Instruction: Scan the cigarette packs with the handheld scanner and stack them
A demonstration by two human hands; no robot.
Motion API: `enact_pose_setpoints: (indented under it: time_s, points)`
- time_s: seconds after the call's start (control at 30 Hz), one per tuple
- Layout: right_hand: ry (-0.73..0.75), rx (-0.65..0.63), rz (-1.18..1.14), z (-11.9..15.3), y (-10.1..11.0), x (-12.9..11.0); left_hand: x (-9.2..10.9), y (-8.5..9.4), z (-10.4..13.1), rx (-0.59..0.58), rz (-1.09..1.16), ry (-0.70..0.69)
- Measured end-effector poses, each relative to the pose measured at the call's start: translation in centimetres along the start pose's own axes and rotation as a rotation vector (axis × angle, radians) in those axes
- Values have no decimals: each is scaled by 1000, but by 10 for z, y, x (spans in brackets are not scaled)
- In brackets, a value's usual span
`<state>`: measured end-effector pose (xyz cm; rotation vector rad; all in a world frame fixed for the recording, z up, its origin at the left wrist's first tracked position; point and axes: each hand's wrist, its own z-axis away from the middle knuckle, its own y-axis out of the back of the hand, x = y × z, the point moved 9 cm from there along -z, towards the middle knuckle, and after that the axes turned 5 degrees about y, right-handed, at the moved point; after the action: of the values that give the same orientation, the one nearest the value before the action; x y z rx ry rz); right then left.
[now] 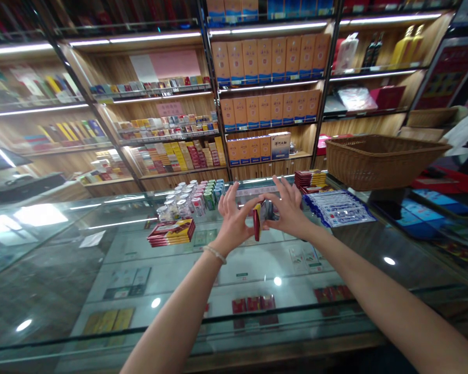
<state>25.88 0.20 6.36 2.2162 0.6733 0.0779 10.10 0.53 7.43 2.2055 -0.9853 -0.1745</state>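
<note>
Holding: one red-and-yellow packet point(256, 223), raised over the middle of the glass counter point(164, 261), narrow side toward the viewer, long axis of the visible side running nearly upright with a slight lean.

Left hand point(234, 221): thumb and fingers clamped on the packet. Right hand point(287, 212): thumb and forefinger curved close beside it; whether they grip it cannot be told.

Counted: two hands; one packet held; two stacks of similar packets, one left of the hands point(171, 232), one toward the far edge on the right point(310, 181); one wicker basket point(386, 162), right, by the far edge; orange boxes point(264, 61) on shelves behind, eight in each of two rows.

Uncounted: cans point(197, 200) grouped near the far edge; blue packets point(339, 208) lying right.

Room: a broad span of glass from hands to near edge; narrower gaps toward the cans and blue packets.
</note>
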Motion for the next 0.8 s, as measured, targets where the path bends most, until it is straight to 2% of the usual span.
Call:
enact_pose_setpoints:
  time_s: [0.17,0.57,0.67,0.8]
  points:
    - [38,36,33,-1,9,0,-12,2,-1,-3,54,-5]
    - [36,76,166,-2,20,7,-63,10,-5,17,-3,225]
    - [40,62,194,-3,20,7,-62,15,-5,24,-63,197]
    - [74,61,254,-3,20,6,-45,26,-9,31,-187,91]
